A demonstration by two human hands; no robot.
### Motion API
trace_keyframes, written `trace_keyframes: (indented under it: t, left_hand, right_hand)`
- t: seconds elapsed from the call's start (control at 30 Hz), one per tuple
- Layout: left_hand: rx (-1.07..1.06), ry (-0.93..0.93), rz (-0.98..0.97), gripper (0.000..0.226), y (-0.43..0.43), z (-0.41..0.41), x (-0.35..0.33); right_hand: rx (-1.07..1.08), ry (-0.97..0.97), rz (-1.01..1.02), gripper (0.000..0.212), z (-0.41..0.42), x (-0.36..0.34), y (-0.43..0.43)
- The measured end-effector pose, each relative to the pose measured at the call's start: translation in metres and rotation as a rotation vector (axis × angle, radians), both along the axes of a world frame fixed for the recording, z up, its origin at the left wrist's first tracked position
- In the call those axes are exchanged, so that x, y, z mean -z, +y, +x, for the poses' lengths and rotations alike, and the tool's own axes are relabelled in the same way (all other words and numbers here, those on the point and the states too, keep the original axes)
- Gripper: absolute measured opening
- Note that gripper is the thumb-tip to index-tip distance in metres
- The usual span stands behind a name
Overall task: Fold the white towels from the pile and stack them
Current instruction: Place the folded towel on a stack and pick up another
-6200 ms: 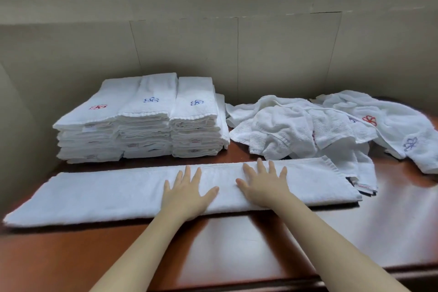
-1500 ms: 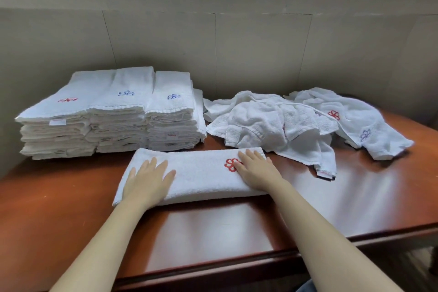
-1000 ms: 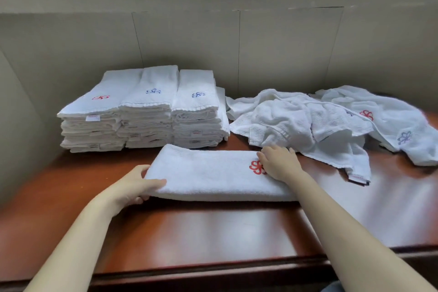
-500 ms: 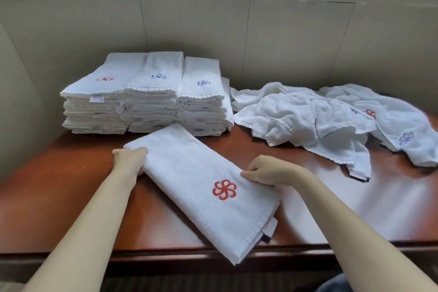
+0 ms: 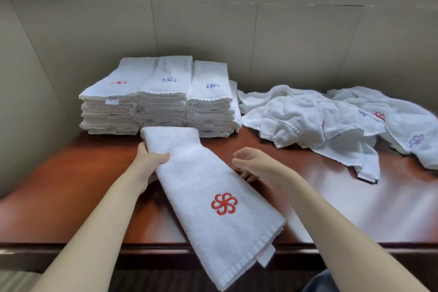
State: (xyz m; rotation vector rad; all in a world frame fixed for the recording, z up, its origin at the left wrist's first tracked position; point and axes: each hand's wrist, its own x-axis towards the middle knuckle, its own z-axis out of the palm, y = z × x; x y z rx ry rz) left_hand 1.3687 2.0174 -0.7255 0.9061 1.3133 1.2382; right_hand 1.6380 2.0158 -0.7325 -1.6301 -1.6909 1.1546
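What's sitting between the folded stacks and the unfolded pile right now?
Nothing: in the head view a narrow strip of bare table separates the folded stacks from the unfolded pile.

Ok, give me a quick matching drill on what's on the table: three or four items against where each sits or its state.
Items:
1. folded towel
2. stacked towels
3. unfolded pile
4. right hand

States:
a. crumpled, far right
b. open, beside the towel
c. gripped by the left hand, overhanging the table edge
d. neat rows by the wall

Pairs: 1-c, 2-d, 3-a, 4-b
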Motion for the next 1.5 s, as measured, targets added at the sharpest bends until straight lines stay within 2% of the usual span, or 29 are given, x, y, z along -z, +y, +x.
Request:
trace_keyframes:
  t: [0.07, 0.17, 0.2, 0.27, 0.37, 0.47, 0.57, 0.67, 0.8, 1.03, 1.1, 1.17, 1.23, 1.33, 1.5]
  left_hand:
    - [0.116, -0.002, 0.101, 0.077, -0.009, 0.001, -0.010]
    - [0.331, 0.060, 0.187, 0.079, -0.022, 0.009, -0.031]
    - [0.371, 0.046, 0.173, 0.076, -0.030, 0.014, -0.028]
    - [0.410, 0.044, 0.215, 0.071, -0.039, 0.012, -0.052]
    - [0.460, 0.021, 0.224, 0.066, -0.043, 0.011, -0.067]
    - [0.463, 0.088, 0.249, 0.062, -0.035, 0.009, -0.090]
    - [0.453, 0.197, 0.257, 0.055, -0.023, 0.005, -0.117]
    - [0.455, 0.212, 0.264, 0.049, -0.015, 0.006, -0.135]
    - [0.410, 0.229, 0.277, 0.035, -0.013, 0.014, -0.148]
    - [0.172, 0.133, 0.450, 0.012, -0.005, 0.038, -0.176]
    - [0.124, 0.116, 0.500, 0.011, -0.002, 0.045, -0.186]
    - [0.100, 0.123, 0.547, 0.012, 0.000, 0.050, -0.194]
    - [0.070, 0.137, 0.585, 0.012, 0.003, 0.055, -0.200]
    - [0.036, 0.123, 0.646, 0.012, 0.010, 0.061, -0.216]
    - [0.014, 0.093, 0.775, 0.016, 0.046, 0.070, -0.268]
  right_hand:
    - [0.023, 0.045, 0.006, 0.053, -0.007, 0.001, -0.001]
    - [0.018, 0.313, -0.050, 0.078, -0.022, -0.003, 0.002]
    - [-0.003, 0.462, -0.100, 0.078, -0.022, 0.002, -0.004]
    - [-0.067, 0.749, -0.115, 0.062, -0.036, -0.016, -0.004]
    - [-0.096, 0.944, -0.144, 0.043, -0.051, -0.032, -0.002]
    - [0.041, 0.922, -0.086, 0.030, -0.049, -0.060, 0.007]
    - [0.172, 0.740, 0.074, 0.014, -0.041, -0.097, 0.015]
    - [0.183, 0.638, 0.162, 0.022, -0.038, -0.123, 0.019]
    - [0.164, 0.621, 0.215, 0.028, -0.034, -0.143, 0.015]
    - [0.150, 0.704, 0.379, 0.026, -0.027, -0.186, 0.015]
    - [0.020, 0.764, 0.367, 0.024, -0.024, -0.192, 0.016]
    - [-0.085, 0.735, 0.308, 0.022, -0.021, -0.189, 0.015]
    - [-0.061, 0.660, 0.298, 0.027, -0.020, -0.186, 0.017]
    - [0.015, 0.612, 0.439, 0.026, -0.017, -0.198, 0.025]
    - [0.109, 0.577, 0.691, 0.017, -0.016, -0.257, 0.057]
